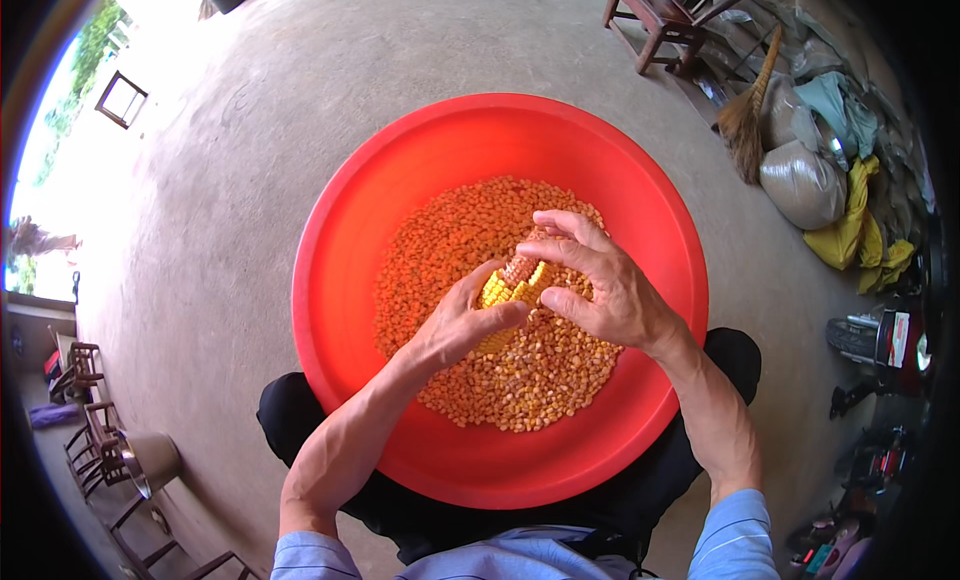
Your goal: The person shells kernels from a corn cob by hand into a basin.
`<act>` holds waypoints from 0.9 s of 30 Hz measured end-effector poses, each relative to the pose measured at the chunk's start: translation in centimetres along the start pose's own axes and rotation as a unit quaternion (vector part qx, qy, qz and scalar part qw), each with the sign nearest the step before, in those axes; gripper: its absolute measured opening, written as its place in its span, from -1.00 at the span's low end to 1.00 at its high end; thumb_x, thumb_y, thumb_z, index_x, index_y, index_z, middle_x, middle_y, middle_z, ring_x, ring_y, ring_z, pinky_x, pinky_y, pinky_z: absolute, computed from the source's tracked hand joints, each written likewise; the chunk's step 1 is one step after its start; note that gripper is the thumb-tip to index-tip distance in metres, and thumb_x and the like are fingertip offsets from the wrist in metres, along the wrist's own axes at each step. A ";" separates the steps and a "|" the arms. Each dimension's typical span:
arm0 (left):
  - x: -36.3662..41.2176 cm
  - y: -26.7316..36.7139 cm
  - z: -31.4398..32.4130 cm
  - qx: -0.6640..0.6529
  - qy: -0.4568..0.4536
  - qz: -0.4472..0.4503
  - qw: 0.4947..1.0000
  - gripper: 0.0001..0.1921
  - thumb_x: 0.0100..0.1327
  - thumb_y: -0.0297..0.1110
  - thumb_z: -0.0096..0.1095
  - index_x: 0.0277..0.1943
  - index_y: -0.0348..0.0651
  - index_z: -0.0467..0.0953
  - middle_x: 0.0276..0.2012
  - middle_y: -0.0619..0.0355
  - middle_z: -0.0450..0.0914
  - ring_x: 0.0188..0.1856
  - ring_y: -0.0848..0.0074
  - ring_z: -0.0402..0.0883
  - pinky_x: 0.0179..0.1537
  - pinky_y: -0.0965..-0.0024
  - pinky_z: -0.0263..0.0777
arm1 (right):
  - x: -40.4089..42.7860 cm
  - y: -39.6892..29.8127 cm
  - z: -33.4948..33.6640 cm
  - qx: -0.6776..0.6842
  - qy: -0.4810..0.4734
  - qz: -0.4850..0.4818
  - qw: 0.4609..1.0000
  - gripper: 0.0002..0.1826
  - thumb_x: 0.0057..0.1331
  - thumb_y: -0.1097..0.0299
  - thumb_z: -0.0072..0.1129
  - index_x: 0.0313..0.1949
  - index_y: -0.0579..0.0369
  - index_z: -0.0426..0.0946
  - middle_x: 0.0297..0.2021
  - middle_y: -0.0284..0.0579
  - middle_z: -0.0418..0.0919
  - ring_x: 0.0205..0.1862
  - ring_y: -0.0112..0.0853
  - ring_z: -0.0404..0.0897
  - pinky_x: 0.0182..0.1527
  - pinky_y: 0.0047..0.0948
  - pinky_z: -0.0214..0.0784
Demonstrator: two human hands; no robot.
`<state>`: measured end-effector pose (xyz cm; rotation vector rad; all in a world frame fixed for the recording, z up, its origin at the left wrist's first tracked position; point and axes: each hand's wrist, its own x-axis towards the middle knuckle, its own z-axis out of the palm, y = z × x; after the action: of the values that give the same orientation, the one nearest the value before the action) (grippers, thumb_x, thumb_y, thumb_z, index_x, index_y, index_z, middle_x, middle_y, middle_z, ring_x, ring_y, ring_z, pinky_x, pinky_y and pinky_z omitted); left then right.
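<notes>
My left hand point(472, 313) grips a partly shelled corn cob point(510, 287), its thumb lying across the near side. Yellow kernels still cover the lower part of the cob, while its upper end is bare and reddish. Over that bare end my right hand point(600, 280) is raised with fingers curved and spread apart, and it grips nothing that I can see. Beneath both hands, a wide red plastic basin point(360, 197) holds a broad layer of loose corn kernels point(517, 392).
The basin sits between my knees above a concrete floor point(225, 242). A wooden chair point(660, 24), a straw broom point(750, 114) and filled sacks point(802, 182) are at the upper right. Motorbike parts point(885, 340) line the right edge. A metal bucket point(154, 460) stands lower left near wooden chairs.
</notes>
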<state>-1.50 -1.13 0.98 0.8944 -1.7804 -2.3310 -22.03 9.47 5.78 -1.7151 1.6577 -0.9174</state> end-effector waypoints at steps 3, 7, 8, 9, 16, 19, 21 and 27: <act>0.5 -0.7 0.0 0.026 -0.025 0.015 0.999 -0.22 0.21 -0.02 0.40 0.39 -0.28 0.35 0.01 -0.01 0.64 0.09 0.35 0.61 0.18 0.22 0.45 | 0.1 -0.1 0.0 -0.072 0.011 -0.057 0.996 -0.59 0.32 0.40 0.28 0.17 0.01 0.60 0.34 0.16 0.35 0.33 -0.02 0.47 0.24 -0.14 0.52; 0.4 -0.3 0.1 0.040 -0.049 0.012 0.998 -0.32 0.21 -0.10 0.40 0.30 -0.33 0.43 -0.04 0.03 0.64 0.02 0.42 0.62 0.09 0.30 0.47 | 0.2 0.0 0.5 0.002 -0.026 -0.022 0.999 -0.66 0.28 0.43 0.32 0.06 0.06 0.63 0.25 0.13 0.45 0.22 -0.05 0.57 0.17 -0.18 0.57; 0.4 -0.3 0.1 0.039 -0.049 0.012 0.998 -0.32 0.21 -0.10 0.40 0.30 -0.33 0.43 -0.04 0.03 0.64 0.02 0.42 0.62 0.09 0.30 0.47 | 0.1 0.1 0.6 0.010 -0.042 -0.029 0.999 -0.70 0.27 0.44 0.33 0.01 0.09 0.64 0.19 0.10 0.50 0.17 -0.07 0.60 0.16 -0.20 0.57; 0.4 -0.4 0.1 0.041 -0.048 0.019 0.998 -0.34 0.21 -0.10 0.41 0.27 -0.34 0.44 -0.05 0.03 0.65 -0.01 0.44 0.62 0.06 0.30 0.48 | 0.2 0.3 0.7 0.010 -0.042 -0.029 0.999 -0.70 0.27 0.44 0.33 0.01 0.09 0.64 0.19 0.10 0.50 0.17 -0.07 0.60 0.16 -0.20 0.57; 0.4 -0.2 0.2 0.108 -0.031 0.018 0.993 -0.37 0.18 -0.07 0.42 0.20 -0.33 0.50 -0.13 -0.01 0.67 -0.08 0.40 0.65 0.01 0.27 0.51 | 0.2 0.9 2.0 0.022 -0.018 -0.050 0.998 -0.87 0.23 0.48 0.32 -0.21 0.13 0.65 -0.11 -0.07 0.60 -0.04 -0.19 0.64 0.03 -0.23 0.56; 0.5 -0.7 0.3 0.109 -0.019 0.028 0.993 -0.36 0.15 -0.04 0.43 0.17 -0.34 0.51 -0.13 -0.05 0.68 -0.06 0.32 0.67 0.05 0.24 0.50 | 0.3 1.2 2.5 0.027 -0.001 -0.063 0.998 -0.92 0.25 0.49 0.28 -0.25 0.14 0.62 -0.21 -0.12 0.62 -0.09 -0.21 0.63 -0.01 -0.21 0.52; 0.4 -0.3 0.4 0.136 -0.014 0.038 0.990 -0.35 0.14 -0.03 0.43 0.18 -0.34 0.51 -0.12 -0.07 0.67 -0.04 0.28 0.66 0.07 0.22 0.49 | 0.3 1.5 2.7 0.034 0.008 -0.068 0.997 -0.95 0.28 0.50 0.25 -0.27 0.13 0.61 -0.25 -0.14 0.62 -0.11 -0.23 0.63 -0.04 -0.21 0.50; 0.5 -0.5 0.4 0.176 -0.005 0.025 0.984 -0.24 0.10 0.03 0.42 0.25 -0.33 0.45 0.05 -0.15 0.60 0.15 0.21 0.56 0.22 0.15 0.38 | 0.2 1.2 3.1 0.015 0.003 0.022 1.000 -0.90 0.40 0.42 0.14 -0.27 0.13 0.59 -0.31 -0.12 0.62 -0.18 -0.19 0.63 -0.13 -0.18 0.46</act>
<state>-1.94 -0.82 0.45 0.8648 -2.2356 -2.0260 -20.27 9.05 3.02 -1.6498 1.6702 -0.9224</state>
